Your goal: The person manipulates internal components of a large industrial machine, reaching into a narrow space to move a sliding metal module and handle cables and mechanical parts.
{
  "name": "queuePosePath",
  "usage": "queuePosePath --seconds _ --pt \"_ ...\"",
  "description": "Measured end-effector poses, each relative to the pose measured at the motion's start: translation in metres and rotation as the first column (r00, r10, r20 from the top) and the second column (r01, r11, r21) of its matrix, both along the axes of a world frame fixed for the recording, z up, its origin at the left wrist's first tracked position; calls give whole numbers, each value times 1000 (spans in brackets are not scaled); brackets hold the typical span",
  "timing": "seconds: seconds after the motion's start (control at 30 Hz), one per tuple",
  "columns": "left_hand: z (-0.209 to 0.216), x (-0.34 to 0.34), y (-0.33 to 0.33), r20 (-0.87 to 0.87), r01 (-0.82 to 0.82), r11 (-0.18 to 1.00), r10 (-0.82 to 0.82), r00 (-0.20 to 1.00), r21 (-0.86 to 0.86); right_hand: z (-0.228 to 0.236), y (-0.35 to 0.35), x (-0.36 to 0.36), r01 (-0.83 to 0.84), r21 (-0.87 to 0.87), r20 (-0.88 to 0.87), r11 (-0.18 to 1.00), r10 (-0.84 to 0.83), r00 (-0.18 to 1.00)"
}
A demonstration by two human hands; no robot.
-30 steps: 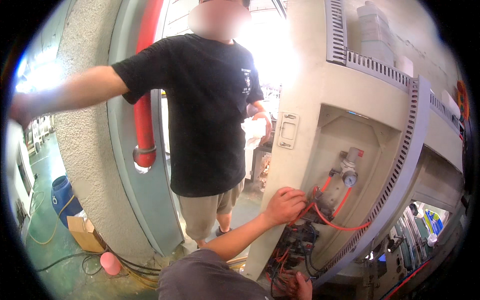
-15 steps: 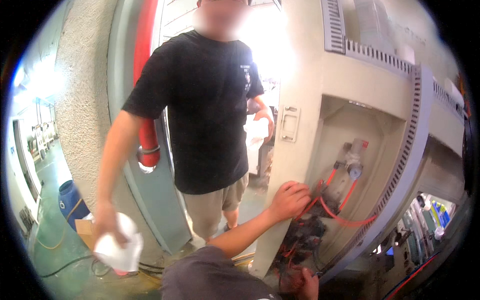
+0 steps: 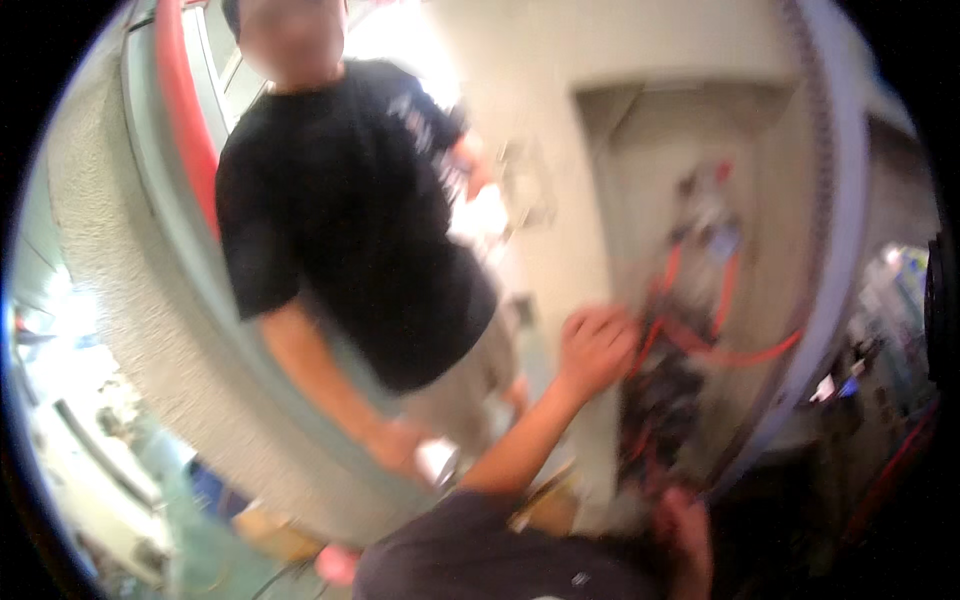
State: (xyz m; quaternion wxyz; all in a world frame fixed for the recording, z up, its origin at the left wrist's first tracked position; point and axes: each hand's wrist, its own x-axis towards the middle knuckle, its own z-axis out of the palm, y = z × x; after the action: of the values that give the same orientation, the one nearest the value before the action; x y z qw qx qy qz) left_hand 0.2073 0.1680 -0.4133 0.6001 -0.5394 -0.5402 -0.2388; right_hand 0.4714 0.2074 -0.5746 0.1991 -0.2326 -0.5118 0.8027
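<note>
My left hand is curled over the near edge of a beige machine cabinet's recess, next to the orange air tubes. Low at the recess's foot is my right hand, blurred, its fingers bent in beside a dark tangle of parts and lines. Whatever lies between those fingers is hidden. Above, inside the recess, an air regulator with a round gauge is mounted on the back wall.
A co-worker in a black shirt stands close on the left, a white object in one hand. Behind rise a red pipe and a rough wall pillar. A cardboard box is on the floor.
My view has swung right and tilted, with blur. The co-worker's lowered hand, holding something white, has moved in toward my left arm. Both my hands stay at the cabinet.
</note>
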Motion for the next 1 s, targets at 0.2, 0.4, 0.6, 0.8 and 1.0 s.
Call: queuePosePath --seconds 0.2,0.4,0.6,0.8,1.0 --pt "9 18 -11 48 77 995 -74 996 -59 29 1 4 -87 -115 -202 990 63 977" --pt "7 15 -25 38 92 994 -90 995 -54 24 -16 12 -36 18 -166 999 38 985" --pt "-17 -21 11 7 -15 998 16 1000 -67 52 -9 43 51 72 -190 996 -37 981" --pt "17 34 -14 31 290 957 -291 956 28 73 -27 97 306 165 -273 937 -255 928" --pt "-65 212 25 464 901 365 -773 433 -233 108 -63 191 732 327 -109 598 -745 658"
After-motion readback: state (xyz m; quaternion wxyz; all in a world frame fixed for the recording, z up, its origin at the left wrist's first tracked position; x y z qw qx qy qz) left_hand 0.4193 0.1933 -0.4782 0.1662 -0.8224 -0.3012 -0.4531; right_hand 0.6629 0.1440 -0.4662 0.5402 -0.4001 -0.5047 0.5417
